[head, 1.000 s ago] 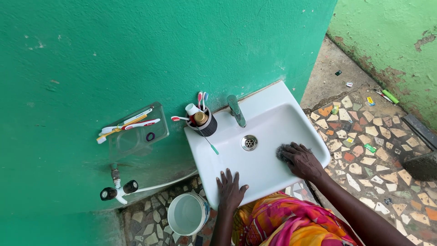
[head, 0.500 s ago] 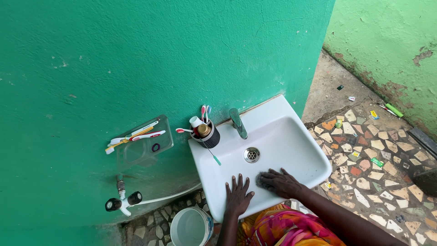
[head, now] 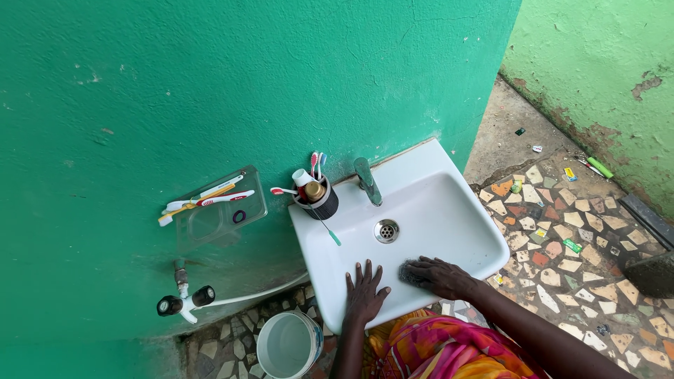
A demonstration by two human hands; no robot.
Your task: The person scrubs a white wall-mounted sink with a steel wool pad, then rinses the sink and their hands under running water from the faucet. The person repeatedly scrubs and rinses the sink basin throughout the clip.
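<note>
Hands on white sink (head: 449, 186): right hand (head: 441, 276) grasps dark scrubber (head: 409, 274); left hand (head: 364, 291) flat, fingers spread, on rim.

White sink (head: 428, 186), green wall (head: 210, 84), grey scouring pad (head: 409, 274), multicoloured mosaic floor (head: 576, 267), pink-orange patterned cloth (head: 442, 347).

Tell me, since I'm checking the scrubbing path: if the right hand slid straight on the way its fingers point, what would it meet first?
Probably the left hand, resting flat on the sink's front rim: the right hand presses a dark scouring pad leftward.
</note>
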